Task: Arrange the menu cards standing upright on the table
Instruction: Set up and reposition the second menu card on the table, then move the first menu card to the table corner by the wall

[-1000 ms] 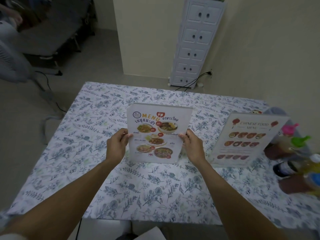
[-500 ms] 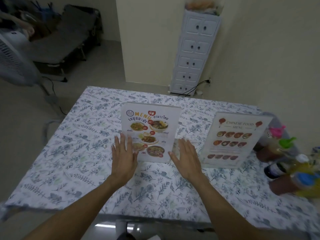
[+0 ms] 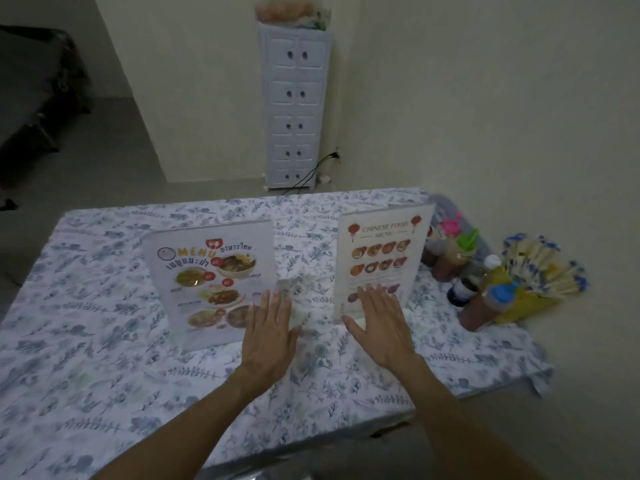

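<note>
Two menu cards stand upright on the floral tablecloth. The Thai menu card with food photos is left of centre. The Chinese food menu card stands to its right. My left hand is open, fingers spread, just in front of the Thai card's right edge and overlapping its lower corner. My right hand is open too, in front of the Chinese card's lower part. Neither hand grips anything.
Sauce bottles with coloured caps cluster at the table's right edge, beside a yellow holder of blue-tipped sticks. A white drawer tower stands against the wall behind the table. The table's near edge runs across the bottom.
Both hands let go of the Thai card, which now stands alone, and shifted right. My right hand now hovers in front of the Chinese card. The view has also swung rightward.
</note>
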`<state>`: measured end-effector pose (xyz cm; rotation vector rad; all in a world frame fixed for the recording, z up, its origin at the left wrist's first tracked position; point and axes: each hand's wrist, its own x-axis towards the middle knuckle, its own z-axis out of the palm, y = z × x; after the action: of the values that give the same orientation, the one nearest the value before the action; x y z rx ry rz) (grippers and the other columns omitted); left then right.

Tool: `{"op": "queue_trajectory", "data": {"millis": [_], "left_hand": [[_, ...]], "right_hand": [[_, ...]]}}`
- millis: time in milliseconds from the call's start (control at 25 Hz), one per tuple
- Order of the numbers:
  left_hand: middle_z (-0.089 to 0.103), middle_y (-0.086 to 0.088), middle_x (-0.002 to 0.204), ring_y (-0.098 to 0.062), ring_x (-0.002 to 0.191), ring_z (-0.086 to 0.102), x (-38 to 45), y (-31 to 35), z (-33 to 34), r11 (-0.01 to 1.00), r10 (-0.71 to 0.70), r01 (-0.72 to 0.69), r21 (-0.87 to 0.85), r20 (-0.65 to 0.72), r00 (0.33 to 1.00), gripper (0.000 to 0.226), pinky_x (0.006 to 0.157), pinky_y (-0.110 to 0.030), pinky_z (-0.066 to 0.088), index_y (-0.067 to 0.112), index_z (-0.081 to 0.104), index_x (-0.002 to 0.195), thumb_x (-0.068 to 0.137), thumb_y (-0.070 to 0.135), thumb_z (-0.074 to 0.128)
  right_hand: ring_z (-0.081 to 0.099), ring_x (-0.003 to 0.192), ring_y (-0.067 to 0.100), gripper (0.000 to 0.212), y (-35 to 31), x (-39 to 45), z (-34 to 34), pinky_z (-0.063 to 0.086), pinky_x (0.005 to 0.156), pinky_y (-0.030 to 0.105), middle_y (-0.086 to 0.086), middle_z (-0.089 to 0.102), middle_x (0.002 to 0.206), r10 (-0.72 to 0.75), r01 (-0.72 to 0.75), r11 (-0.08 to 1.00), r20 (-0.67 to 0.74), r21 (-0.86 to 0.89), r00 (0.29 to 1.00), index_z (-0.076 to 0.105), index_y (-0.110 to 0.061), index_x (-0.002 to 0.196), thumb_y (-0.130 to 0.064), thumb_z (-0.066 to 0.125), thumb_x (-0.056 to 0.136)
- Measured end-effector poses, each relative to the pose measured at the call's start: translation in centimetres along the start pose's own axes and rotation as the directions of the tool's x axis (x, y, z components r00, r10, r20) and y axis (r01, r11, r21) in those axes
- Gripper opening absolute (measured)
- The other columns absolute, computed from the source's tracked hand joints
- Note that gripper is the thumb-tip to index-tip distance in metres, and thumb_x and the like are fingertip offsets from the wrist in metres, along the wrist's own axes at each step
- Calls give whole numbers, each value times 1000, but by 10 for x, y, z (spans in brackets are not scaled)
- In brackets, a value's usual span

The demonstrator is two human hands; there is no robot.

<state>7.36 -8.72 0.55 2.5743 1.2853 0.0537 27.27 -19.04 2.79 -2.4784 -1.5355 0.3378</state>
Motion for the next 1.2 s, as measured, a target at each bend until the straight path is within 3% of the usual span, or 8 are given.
{"op": "queue_trajectory", "data": {"millis": [160, 480, 600, 680, 760, 840, 1040, 1200], "left_hand": [[-8, -9, 164, -28, 151, -12, 31, 39, 3, 999, 37, -38, 5, 62, 997, 66, 120, -45, -9, 16, -1, 154, 100, 48, 17], [-8, -9, 164, -27, 150, -13, 78, 92, 22, 966, -145, 152, -211, 47, 988, 74, 120, -44, -8, 12, -8, 153, 98, 51, 23], [4, -10, 164, -29, 151, -1, 90, 109, 29, 857, -269, 253, -449, 28, 963, 76, 123, -47, 6, 11, 0, 154, 97, 49, 34], [31, -10, 156, -29, 144, 28, 96, 118, 31, 721, -298, 210, -660, -22, 954, 68, 117, -46, 29, 12, 19, 151, 96, 43, 45], [53, -1, 134, -12, 113, 54, 101, 127, 30, 550, -386, 195, -812, -40, 922, 52, 91, -25, 49, 17, 39, 139, 93, 37, 54], [59, 9, 117, 3, 92, 56, 104, 133, 30, 448, -454, 236, -863, 8, 891, 42, 73, -10, 45, 21, 47, 129, 92, 37, 57], [68, 10, 99, -13, 95, 66, 111, 130, 34, 264, -529, 211, -941, 42, 848, 18, 79, -28, 55, 19, 60, 110, 92, 22, 60], [71, 1, 100, -21, 96, 68, 119, 119, 20, 234, -517, 173, -957, 27, 855, 19, 82, -38, 57, 15, 63, 108, 90, 17, 63]], "right_hand": [[3, 151, 19, 78, 44, 5, -18, 1, 124, 41, 4, 11, 163, 100, -101, 995, -41, -14, 994, 14, -17, 153, -64, 29, 92], [17, 148, 26, 72, 129, 54, -37, 20, 120, 45, 8, 27, 158, 134, -118, 981, -101, 152, 986, 22, -14, 150, -54, 42, 93], [35, 139, 28, 62, 152, 87, -35, 34, 112, 48, 9, 39, 151, 60, -50, 936, -18, 350, 998, 31, -14, 145, -47, 45, 95], [52, 124, 23, 47, 158, 104, -34, 46, 101, 47, 6, 54, 135, 27, -29, 816, 11, 577, 1000, 42, -16, 136, -38, 51, 95], [61, 111, 19, 33, 161, 115, -31, 53, 93, 42, -1, 63, 119, 39, -61, 700, 47, 712, 998, 49, -19, 123, -32, 57, 94], [64, 104, 14, 20, 162, 121, -26, 54, 85, 33, -12, 66, 107, 54, -90, 624, 72, 776, 996, 52, -25, 110, -30, 60, 92], [65, 83, -7, 13, 160, 128, -21, 54, 67, 15, -9, 68, 97, 63, -78, 532, 53, 843, 997, 55, -12, 102, -18, 60, 92], [66, 88, 20, 20, 147, 135, -31, 57, 72, 35, 7, 68, 97, 83, -72, 508, 34, 858, 996, 52, -2, 101, -17, 61, 92]]}}
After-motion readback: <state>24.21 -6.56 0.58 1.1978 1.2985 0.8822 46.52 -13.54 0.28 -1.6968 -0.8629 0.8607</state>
